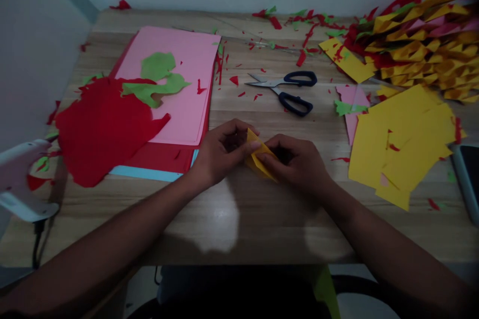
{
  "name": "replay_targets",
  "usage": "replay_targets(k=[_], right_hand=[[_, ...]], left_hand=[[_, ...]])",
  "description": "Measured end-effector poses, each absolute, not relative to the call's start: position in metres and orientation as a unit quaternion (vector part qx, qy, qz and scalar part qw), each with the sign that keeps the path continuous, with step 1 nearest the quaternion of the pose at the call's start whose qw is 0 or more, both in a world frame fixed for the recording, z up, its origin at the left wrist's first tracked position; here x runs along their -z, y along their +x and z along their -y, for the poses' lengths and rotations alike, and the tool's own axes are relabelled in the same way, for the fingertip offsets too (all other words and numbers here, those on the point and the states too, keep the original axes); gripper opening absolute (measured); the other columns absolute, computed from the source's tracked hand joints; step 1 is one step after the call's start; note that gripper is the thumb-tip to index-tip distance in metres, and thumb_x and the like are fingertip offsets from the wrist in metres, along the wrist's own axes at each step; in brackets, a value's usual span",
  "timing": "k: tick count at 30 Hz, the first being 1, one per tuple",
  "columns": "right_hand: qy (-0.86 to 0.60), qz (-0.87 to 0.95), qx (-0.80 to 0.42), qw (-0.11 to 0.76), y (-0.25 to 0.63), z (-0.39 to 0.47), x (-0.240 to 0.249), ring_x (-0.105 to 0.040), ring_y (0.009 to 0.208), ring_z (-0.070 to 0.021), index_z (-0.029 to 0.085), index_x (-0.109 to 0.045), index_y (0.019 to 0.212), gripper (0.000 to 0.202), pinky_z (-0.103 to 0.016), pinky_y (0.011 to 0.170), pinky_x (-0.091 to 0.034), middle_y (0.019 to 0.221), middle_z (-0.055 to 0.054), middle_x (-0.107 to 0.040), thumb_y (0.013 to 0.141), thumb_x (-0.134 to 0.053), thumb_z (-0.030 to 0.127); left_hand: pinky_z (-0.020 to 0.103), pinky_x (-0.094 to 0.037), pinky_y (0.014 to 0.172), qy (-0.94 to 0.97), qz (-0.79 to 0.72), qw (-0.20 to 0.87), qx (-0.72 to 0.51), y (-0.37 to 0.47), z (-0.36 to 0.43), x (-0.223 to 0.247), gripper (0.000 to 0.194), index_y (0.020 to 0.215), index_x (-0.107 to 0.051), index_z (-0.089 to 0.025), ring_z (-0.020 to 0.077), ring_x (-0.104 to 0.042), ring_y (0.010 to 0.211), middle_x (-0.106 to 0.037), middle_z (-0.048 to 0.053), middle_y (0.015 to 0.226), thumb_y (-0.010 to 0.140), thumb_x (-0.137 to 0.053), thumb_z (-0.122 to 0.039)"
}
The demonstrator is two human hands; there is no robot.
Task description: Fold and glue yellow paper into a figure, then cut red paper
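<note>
Head view: two bare hands work above a wood-grained table; the left hand pinches a small folded piece of yellow paper between its thumb and fingers; the right hand grips the same piece from the other side, its thumb laid on the paper's face; the piece lies near the front edge, midway between the forearms, its crease running obliquely; whether it touches the wood cannot be told.

Beyond the hands, scissors lie with blades parted and dark handles toward the right; small red scraps are scattered beside the blades; to the left, a stack shows a pink sheet uppermost, with a red sheet and a light blue sheet projecting beneath; a green cutout lies on the pink sheet; a large red cutout overlaps the stack's left side; a white glue gun is partly cropped at the left edge; to the right, overlapping yellow sheets lie near a pink piece; behind them, at upper right, sits a dense cluster of folded paper, mostly yellow.
</note>
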State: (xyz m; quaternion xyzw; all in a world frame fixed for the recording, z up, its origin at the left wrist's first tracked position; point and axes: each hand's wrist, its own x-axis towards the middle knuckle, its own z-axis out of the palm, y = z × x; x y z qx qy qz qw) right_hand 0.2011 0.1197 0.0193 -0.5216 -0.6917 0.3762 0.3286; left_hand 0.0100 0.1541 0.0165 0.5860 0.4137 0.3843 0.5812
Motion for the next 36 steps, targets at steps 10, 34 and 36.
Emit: replay_targets(k=[10, 34, 36], right_hand=[[-0.488, 0.673, -0.395, 0.391, 0.212, -0.114, -0.028, -0.067, 0.079, -0.0165, 0.028, -0.065, 0.113, 0.023, -0.029, 0.067, -0.052, 0.093, -0.002, -0.071, 0.097, -0.049, 0.027], [-0.44, 0.762, -0.299, 0.369, 0.202, -0.119, -0.021, -0.055, 0.067, -0.0137, 0.021, -0.057, 0.071, 0.026, -0.028, 0.063, -0.043, 0.073, 0.0, -0.06, 0.095, -0.057, 0.032], [-0.456, 0.751, -0.304, 0.368, 0.201, -0.117, -0.022, -0.051, 0.059, -0.0118, 0.021, -0.054, 0.068, 0.028, -0.027, 0.058, -0.04, 0.066, 0.002, -0.056, 0.094, -0.057, 0.031]], left_hand=[[0.022, -0.051, 0.06, 0.497, -0.414, 0.636, -0.421, 0.006, -0.167, -0.008, 0.044, 0.103, -0.047, -0.024, 0.0098, -0.059, 0.061, -0.055, -0.006, 0.072, 0.074, -0.078, -0.034], [0.018, -0.04, 0.05, 0.545, -0.368, 0.661, -0.362, 0.009, -0.157, -0.015, 0.046, 0.103, -0.05, -0.022, 0.0075, -0.052, 0.052, -0.055, -0.008, 0.063, 0.072, -0.081, -0.035], [0.019, -0.04, 0.051, 0.552, -0.365, 0.656, -0.363, 0.009, -0.157, -0.016, 0.046, 0.108, -0.055, -0.02, 0.0077, -0.052, 0.054, -0.054, -0.007, 0.063, 0.073, -0.081, -0.035]])
